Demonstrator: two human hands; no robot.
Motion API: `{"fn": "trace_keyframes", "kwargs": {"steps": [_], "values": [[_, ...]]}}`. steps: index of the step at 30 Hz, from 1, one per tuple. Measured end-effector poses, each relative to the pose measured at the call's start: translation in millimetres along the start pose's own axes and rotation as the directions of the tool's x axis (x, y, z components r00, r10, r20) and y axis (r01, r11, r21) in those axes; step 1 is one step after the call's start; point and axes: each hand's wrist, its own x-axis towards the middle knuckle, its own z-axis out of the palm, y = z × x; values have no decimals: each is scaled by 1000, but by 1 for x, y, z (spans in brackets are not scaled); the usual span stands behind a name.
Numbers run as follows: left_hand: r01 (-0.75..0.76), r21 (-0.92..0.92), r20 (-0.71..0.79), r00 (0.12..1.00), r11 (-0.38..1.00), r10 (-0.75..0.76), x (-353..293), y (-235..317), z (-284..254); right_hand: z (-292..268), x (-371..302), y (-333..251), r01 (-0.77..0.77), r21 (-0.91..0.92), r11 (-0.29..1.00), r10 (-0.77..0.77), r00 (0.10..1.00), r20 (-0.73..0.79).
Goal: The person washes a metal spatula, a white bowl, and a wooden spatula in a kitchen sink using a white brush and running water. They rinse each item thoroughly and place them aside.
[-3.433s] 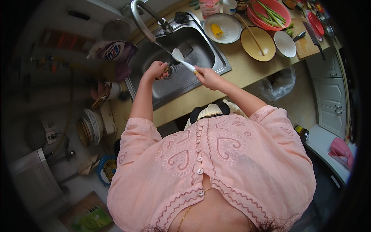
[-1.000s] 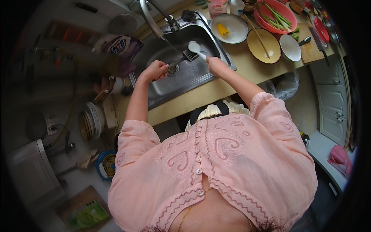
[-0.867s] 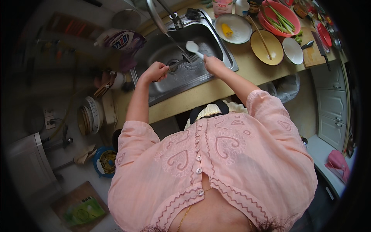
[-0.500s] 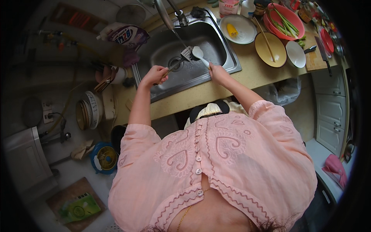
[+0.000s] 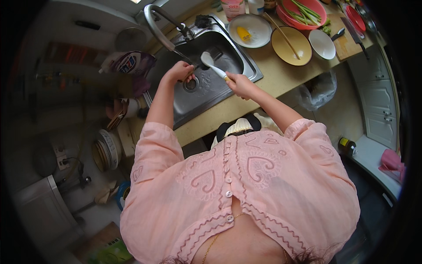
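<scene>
Over the sink [image 5: 225, 86] my left hand [image 5: 181, 71] is closed around the handle of a dark slotted turner [image 5: 215, 53], whose head reaches toward the basin's far side. A thin stream of water from the curved faucet [image 5: 158, 33] falls close to this hand. My right hand [image 5: 241, 85] grips a white spoon-shaped utensil [image 5: 214, 66] by its pale yellowish handle end. Its rounded white head is held above the basin, beside the turner. Whether the two utensils touch I cannot tell. The drain [image 5: 190, 83] shows below my left hand.
Right of the sink stand a white plate with a yellow piece [image 5: 243, 33], a yellow bowl [image 5: 291, 46] with chopsticks, a white bowl [image 5: 322, 44] and a pink basin [image 5: 288, 22] of green stalks. A knife [image 5: 358, 38] lies on the cutting board [image 5: 347, 50]. Purple packaging [image 5: 127, 63] stands left.
The view has shifted, so the counter things appear farther left. The white utensil's head is lifted away from the turner's, and the turner's head now points farther into the basin.
</scene>
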Motion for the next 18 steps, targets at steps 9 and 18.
{"fn": "trace_keyframes", "kwargs": {"steps": [9,18], "values": [[64,274,89,992,960,-91,43,34,-14,-1,-1,2,116,82,990,-108,990,-92],[77,54,42,996,996,-79,19,29,-21,-13,0,-12,116,22,993,-115,992,-58]]}}
